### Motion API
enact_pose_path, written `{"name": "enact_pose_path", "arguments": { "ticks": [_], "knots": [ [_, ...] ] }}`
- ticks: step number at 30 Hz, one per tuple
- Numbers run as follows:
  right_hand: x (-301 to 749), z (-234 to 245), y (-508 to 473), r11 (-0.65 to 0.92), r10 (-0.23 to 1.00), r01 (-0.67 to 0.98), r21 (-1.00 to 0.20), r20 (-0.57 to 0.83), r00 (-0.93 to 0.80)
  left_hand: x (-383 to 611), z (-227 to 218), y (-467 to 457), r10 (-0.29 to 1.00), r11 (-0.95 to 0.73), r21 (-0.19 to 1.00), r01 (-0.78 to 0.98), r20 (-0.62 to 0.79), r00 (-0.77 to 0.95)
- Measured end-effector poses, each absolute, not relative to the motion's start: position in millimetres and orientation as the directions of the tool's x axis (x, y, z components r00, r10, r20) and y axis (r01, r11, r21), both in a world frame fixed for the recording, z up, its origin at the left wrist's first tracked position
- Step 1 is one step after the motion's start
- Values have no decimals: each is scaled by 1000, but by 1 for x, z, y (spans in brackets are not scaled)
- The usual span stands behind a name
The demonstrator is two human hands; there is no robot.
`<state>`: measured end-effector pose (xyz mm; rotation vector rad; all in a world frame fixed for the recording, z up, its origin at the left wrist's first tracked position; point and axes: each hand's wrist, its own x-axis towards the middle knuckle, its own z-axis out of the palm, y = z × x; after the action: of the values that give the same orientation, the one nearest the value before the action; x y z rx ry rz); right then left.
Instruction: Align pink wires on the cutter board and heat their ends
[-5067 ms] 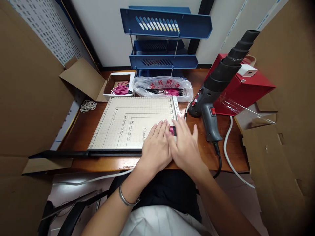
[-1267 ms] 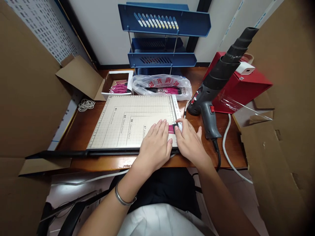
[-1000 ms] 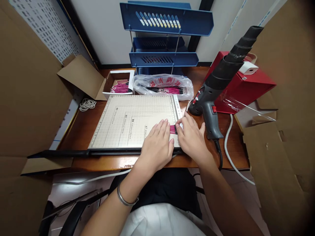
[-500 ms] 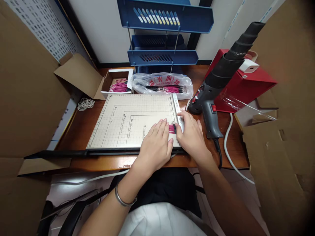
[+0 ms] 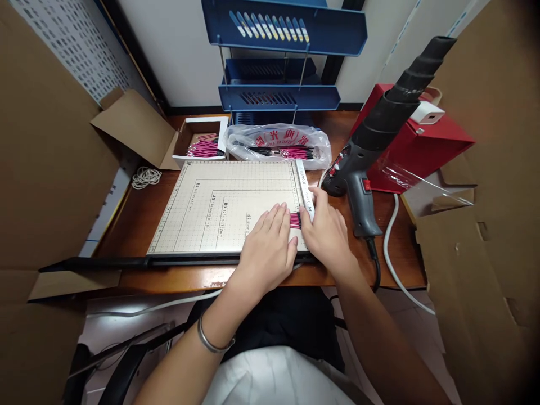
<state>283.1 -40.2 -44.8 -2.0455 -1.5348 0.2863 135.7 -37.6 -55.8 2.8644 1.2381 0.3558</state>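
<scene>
A row of pink wires with black ends (image 5: 295,220) lies on the cream board of a paper cutter (image 5: 202,219). My left hand (image 5: 268,239) rests flat over these wires, fingers stretched out together, covering most of their length. At the cutter's right edge, my right hand (image 5: 325,230) bends over the white ruler strip (image 5: 304,185), its thumb beside the black wire ends and its index finger apart from the thumb. Its other fingertips are partly hidden. The cutter's black handle (image 5: 113,262) points left along the front edge.
Behind the cutter are a white box (image 5: 202,158) of pink wires and a clear plastic bag (image 5: 276,147) with more wires. A heat gun (image 5: 367,140) stands at right before a red box (image 5: 426,146). Blue trays (image 5: 278,98) rise at the back; a white cord coil (image 5: 146,178) lies left.
My right hand has shifted slightly, its thumb now closer over the black wire ends, so less of them shows. My left hand stays flat in the same place.
</scene>
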Motion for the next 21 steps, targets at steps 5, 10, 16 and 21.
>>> {"name": "enact_pose_path", "arguments": {
  "ticks": [5,10,16,21],
  "knots": [
    [285,-41,-42,-195,961,847,-494,77,266,136,-56,-38,718,-690,94,718,218,661],
    [292,-40,-55,-132,969,759,-637,78,234,136,-56,-38,720,-688,104,718,222,658],
    [284,-47,-72,-215,956,762,-611,26,291,136,-56,-39,719,-688,92,720,219,659],
    [278,-47,-69,-224,948,776,-590,53,313,136,-56,-38,720,-687,90,721,220,658]
  ]
}}
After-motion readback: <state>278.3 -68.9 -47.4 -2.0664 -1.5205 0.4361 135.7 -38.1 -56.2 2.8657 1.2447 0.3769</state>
